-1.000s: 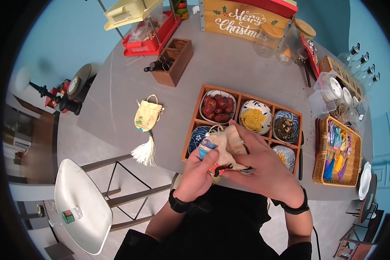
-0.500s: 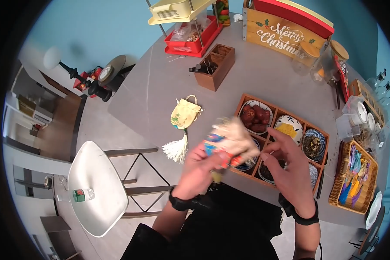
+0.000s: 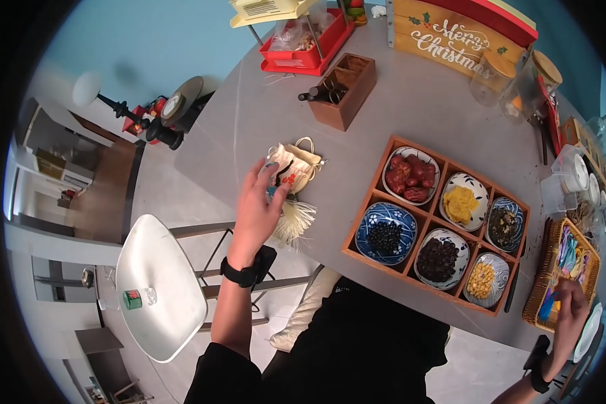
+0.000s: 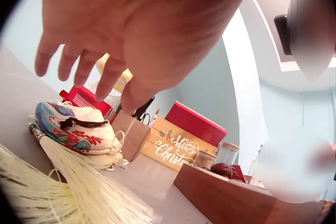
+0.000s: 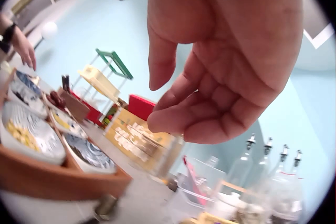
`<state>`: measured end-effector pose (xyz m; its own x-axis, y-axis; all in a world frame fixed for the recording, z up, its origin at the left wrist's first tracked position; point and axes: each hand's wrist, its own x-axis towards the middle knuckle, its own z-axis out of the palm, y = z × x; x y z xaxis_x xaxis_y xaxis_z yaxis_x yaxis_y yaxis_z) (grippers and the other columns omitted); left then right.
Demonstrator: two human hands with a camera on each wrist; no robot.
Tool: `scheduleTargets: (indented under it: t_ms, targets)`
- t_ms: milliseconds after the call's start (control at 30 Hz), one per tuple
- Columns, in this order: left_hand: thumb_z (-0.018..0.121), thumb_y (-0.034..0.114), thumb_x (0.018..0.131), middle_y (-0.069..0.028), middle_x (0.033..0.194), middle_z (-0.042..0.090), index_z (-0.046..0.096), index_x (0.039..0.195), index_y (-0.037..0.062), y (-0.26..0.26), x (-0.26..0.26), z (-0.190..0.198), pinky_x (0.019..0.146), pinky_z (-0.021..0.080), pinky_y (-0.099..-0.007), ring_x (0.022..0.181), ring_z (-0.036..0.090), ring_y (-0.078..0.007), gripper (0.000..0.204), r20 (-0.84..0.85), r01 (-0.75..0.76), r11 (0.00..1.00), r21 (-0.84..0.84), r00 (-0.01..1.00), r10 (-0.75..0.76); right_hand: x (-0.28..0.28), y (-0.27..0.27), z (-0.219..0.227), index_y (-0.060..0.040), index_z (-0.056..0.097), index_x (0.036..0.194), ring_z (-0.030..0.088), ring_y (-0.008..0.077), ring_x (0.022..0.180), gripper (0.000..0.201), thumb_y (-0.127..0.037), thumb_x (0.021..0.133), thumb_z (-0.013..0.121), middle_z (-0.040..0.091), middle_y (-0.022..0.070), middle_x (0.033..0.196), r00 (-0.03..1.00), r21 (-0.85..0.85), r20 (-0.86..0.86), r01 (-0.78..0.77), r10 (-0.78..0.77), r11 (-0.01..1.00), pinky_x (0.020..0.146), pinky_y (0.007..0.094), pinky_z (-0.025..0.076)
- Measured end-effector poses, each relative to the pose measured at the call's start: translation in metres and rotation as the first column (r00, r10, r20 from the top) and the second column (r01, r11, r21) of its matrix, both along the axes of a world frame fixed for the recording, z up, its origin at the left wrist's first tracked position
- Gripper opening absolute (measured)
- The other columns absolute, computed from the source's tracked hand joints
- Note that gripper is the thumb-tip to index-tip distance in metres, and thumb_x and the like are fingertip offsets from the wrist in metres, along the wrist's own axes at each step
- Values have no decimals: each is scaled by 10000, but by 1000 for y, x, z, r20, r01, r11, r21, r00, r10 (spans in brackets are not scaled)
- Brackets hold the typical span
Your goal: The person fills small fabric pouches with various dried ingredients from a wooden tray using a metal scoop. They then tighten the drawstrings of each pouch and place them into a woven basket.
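Note:
In the head view, a cream drawstring pouch (image 3: 291,168) with red and blue patterning lies over a yellow pouch (image 3: 307,156), whose pale tassel (image 3: 295,223) spreads toward the table edge. My left hand (image 3: 256,210) hovers beside them, fingers spread. The left wrist view shows the patterned pouch (image 4: 79,129) resting on the table, apart from that hand's straight fingers (image 4: 86,66). Far to the right, my right hand (image 3: 568,315) is over a wicker basket (image 3: 534,306) of coloured tassels (image 3: 571,252). In the right wrist view its fingers (image 5: 210,121) curl loosely around nothing.
A divided wooden box (image 3: 360,254) holds bowls of red dates, dark beans, yellow kernels and other foods. Behind stand a wooden caddy (image 3: 343,111), a red tray (image 3: 293,62), a Merry Christmas crate (image 3: 451,44) and lidded jars (image 3: 495,81). A white chair (image 3: 158,289) stands left.
The patterned pouch, held in both hands a second ago, now lies on the yellow pouch, let go by the left hand. My right hand has moved right to the basket.

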<state>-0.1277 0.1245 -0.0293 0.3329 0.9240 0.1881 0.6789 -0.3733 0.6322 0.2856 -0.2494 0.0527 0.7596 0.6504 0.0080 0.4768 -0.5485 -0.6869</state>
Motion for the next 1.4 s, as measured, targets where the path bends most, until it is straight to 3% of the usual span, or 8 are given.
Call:
scheduleTargets:
  t_ms: [100,233,367,433,567,900,1167,1400]
  targets:
    - [607,153,901,-218,1393,434,595,1222,66,9,8,-14,981,438,-421,1267,445,-387,333,-189,102,994,47,978,-91,54,-51,-16,42,614,915,519,110,680,266,-193,983,510,574,56,731,981,-101,147,144,-129,984,642,256,418]
    - [561,132,899,-217,1020,640,622,1093,22,25,9,-29,878,465,-480,1102,529,-411,231,-348,266,952,155,916,-199,112,-112,-32,-8,503,1319,540,97,668,369,-128,972,465,563,17,785,994,-102,26,110,-108,989,626,238,456]
    - [532,139,944,-210,1239,570,569,1233,-5,37,-4,-35,1008,407,-392,1173,531,-354,325,-353,262,965,26,905,-237,122,-102,-25,49,615,1145,635,158,701,359,-200,889,580,664,114,805,958,-333,139,285,-252,899,609,293,502]
    - [510,173,980,-136,1261,589,548,1262,-25,55,-24,-39,1019,386,-320,1169,544,-209,347,71,55,939,-340,997,-33,152,-117,-47,27,684,1005,684,205,658,292,-205,858,586,669,188,707,901,-337,299,407,-313,849,615,332,526]
    - [463,200,1008,-123,1222,607,560,1234,-42,28,-14,-5,1024,373,-311,1136,555,-197,345,97,25,1000,15,995,-27,209,-137,-79,41,682,997,687,281,673,361,-270,825,618,671,205,717,813,-236,487,474,-319,848,660,393,543]
    - [438,154,1010,-138,1009,644,583,1034,-29,-41,35,-1,950,450,-366,995,607,-219,235,557,232,956,-181,825,-95,218,-116,-102,63,671,883,673,255,695,389,-290,720,700,673,178,742,820,-250,207,571,-533,782,635,345,512]
    - [446,133,992,-101,786,586,547,947,-14,-86,68,6,736,458,-306,748,554,-167,184,660,231,969,-86,742,-118,74,-86,-8,20,613,990,507,60,687,200,-159,901,612,603,11,800,847,229,12,515,-531,826,626,213,420]
    - [597,124,874,-132,847,650,584,1001,-24,-143,118,38,786,475,-358,828,602,-241,195,633,771,634,-53,517,-576,-69,-42,5,9,610,980,560,88,774,207,6,778,660,595,28,870,984,360,-115,167,-134,918,692,230,454]
